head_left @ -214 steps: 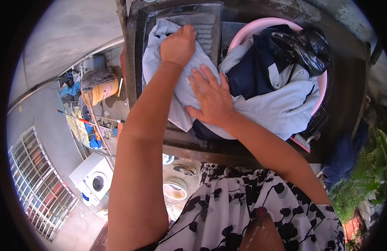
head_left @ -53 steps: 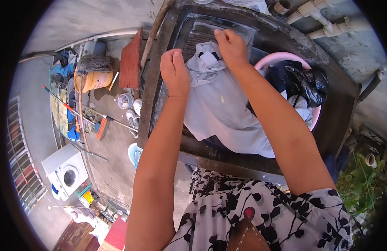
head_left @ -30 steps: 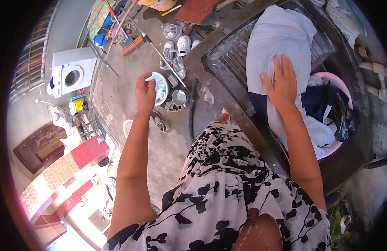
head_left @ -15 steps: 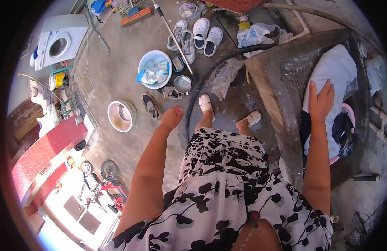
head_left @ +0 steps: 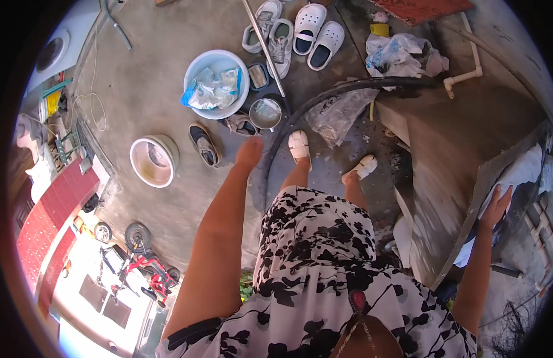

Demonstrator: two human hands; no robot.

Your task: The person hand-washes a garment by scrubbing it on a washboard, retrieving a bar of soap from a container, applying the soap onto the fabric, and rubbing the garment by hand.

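Note:
My right hand [head_left: 496,207] lies with fingers apart on the light grey cloth [head_left: 518,176], which shows over the edge of the dark washing sink [head_left: 446,134] at the right. My left hand [head_left: 250,151] hangs low over the floor, nearest to a grey shoe [head_left: 239,125] and a small metal pot [head_left: 265,113]. Its fingers are hidden and blurred, so their shape is unclear. Beyond it stands a light blue basin [head_left: 245,67] holding white and blue packets.
White clogs [head_left: 318,37] and grey sneakers [head_left: 280,48] stand at the top. A black hose [head_left: 348,88] curves past clear plastic [head_left: 339,116]. A pale bucket [head_left: 137,171], a dark shoe [head_left: 203,144] and a red motorbike [head_left: 148,265] are to the left.
The view has swung left and down from the sink to the floor. My left hand has left the cloth and moved down beside the shoes. My right hand has stayed on the cloth, its fingers spread.

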